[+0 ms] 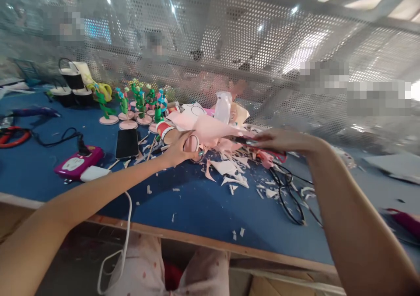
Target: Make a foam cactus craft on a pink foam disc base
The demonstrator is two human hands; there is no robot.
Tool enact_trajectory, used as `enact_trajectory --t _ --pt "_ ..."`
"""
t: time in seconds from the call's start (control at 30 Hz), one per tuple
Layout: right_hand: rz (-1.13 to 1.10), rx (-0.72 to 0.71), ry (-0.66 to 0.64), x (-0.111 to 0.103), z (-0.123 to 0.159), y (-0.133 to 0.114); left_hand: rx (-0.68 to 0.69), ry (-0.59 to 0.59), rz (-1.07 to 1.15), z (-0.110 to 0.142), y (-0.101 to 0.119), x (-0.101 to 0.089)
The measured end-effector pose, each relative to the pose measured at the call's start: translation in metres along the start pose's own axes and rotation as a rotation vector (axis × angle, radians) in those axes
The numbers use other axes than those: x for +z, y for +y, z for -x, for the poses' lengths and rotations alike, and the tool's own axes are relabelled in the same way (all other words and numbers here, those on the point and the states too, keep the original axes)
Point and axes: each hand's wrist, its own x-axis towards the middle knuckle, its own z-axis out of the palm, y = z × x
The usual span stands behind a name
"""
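Left hand (177, 153) pinches round piece (190, 144), right hand (277, 139) grips scissors (242, 140); pink paper (211, 129) toward bench's (197, 210) far edge likely light, crease-prone: hold by edges.

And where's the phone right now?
In the head view, the black smartphone lies left of centre on the blue table, between the purple power socket and the left hand.

The pink sheet (211, 128) looks like smooth, matt paper, the perforated partition (278, 37) like metal.
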Motion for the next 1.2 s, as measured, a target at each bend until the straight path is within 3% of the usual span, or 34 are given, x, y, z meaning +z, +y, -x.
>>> enact_trajectory --t 0.13,0.23,0.4,0.47,0.53,0.63,0.77,0.83,0.9,1.03,1.13,1.2 --pt "-0.138 0.104 -0.232 0.004 0.016 0.027 -0.027 -0.025 -0.037 0.000 0.003 0.002" --pt "-0.276 0.081 -0.405 0.009 0.014 0.044 -0.061 -0.019 -0.081 -0.002 0.005 0.004" --pt "-0.631 -0.102 -0.396 0.033 0.001 0.044 -0.110 -0.013 -0.013 -0.006 0.002 0.004" --pt "-0.764 -0.196 -0.322 0.047 -0.007 0.031 -0.130 -0.013 0.056 -0.007 -0.001 0.005" --pt "-0.840 -0.198 -0.174 0.060 -0.018 0.014 -0.146 0.014 0.112 -0.007 -0.006 0.007" --pt "-0.590 0.055 0.203 0.065 -0.039 -0.007 -0.141 0.089 0.135 -0.003 -0.012 0.012" --pt "-0.339 0.186 0.387 0.036 -0.062 -0.019 -0.063 0.156 0.031 0.005 -0.016 0.020" --pt "0.022 0.231 0.504 0.016 -0.064 -0.021 0.015 0.134 -0.054 0.010 -0.016 0.022" --pt "0.160 0.233 0.559 0.003 -0.062 -0.024 0.086 0.113 -0.108 0.012 -0.015 0.022" --pt "-0.219 0.175 0.442 0.007 -0.046 -0.037 0.172 0.178 -0.130 0.013 -0.009 0.019" --pt "-0.540 0.197 0.283 0.032 -0.033 -0.040 0.167 0.179 -0.102 0.013 -0.002 0.013" --pt "-0.827 0.218 0.087 0.051 -0.027 -0.037 0.126 0.145 -0.086 0.013 0.003 0.007"
